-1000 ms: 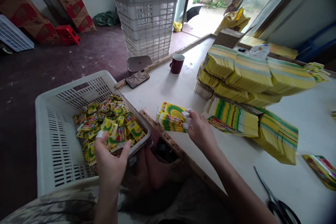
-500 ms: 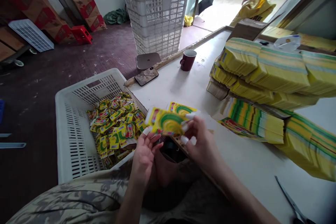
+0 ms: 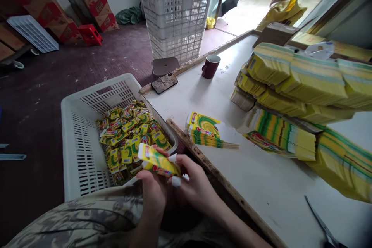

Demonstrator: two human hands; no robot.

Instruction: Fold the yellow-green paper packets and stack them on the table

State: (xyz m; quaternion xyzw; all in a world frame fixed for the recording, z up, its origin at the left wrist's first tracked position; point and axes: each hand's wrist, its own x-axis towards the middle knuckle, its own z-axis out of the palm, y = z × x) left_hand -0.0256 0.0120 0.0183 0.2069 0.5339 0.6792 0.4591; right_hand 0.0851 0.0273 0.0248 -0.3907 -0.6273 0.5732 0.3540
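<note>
Between my two hands, over my lap, is a yellow-green printed carton [image 3: 158, 159], tilted, with a white flap at its left end. My left hand [image 3: 154, 192] supports it from below and the left, thumb up at the near side and fingers behind it. White-wrapped fingertips of my right hand [image 3: 188, 176] pinch its right end. On the table's near edge lies a small stack of flat cartons [image 3: 205, 130] in the same print. To my left, a white plastic crate [image 3: 69, 143] holds many small filled yellow packets [image 3: 128, 139].
Large stacks of flat yellow cartons [image 3: 310, 77] fill the right of the white table [image 3: 223, 100]. Scissors [image 3: 321, 221] lie at the lower right. A maroon mug [image 3: 211, 66] and a phone [image 3: 164, 83] are near the far-left edge. Stacked crates [image 3: 177, 15] and a stool [image 3: 165, 66] stand beyond.
My right hand has brought the carton down and left, away from the small stack, into my left hand. The left fingers have closed on it.
</note>
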